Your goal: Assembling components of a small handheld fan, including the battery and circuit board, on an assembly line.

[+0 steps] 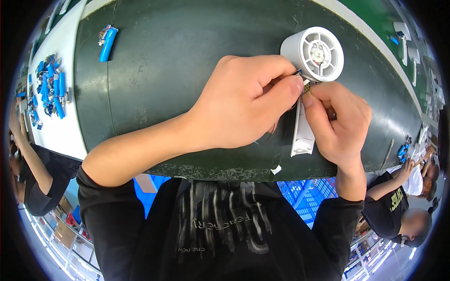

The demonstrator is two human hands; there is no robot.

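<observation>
A white handheld fan (pixel 291 50) lies on the dark green work surface, its round grille facing up and right. Its open white handle (pixel 303 136) points toward me, partly behind my hands. My left hand (pixel 248 103) is closed in a pinch at the base of the fan head, on a thin dark wire (pixel 297 72). Just beside it, my right hand (pixel 340 117) pinches a small dark circuit board (pixel 307 87) between thumb and forefinger. The fingertips of both hands almost meet. More thin wire hangs below my left palm; where it leads is hidden.
A blue cylindrical battery with a small board (pixel 108 43) lies at the far left of the green surface (pixel 178 42). Beyond, several blue batteries (pixel 60 84) are heaped on a white strip. A white scrap (pixel 276 170) sits at the near edge. Other people (pixel 393 199) work at both sides.
</observation>
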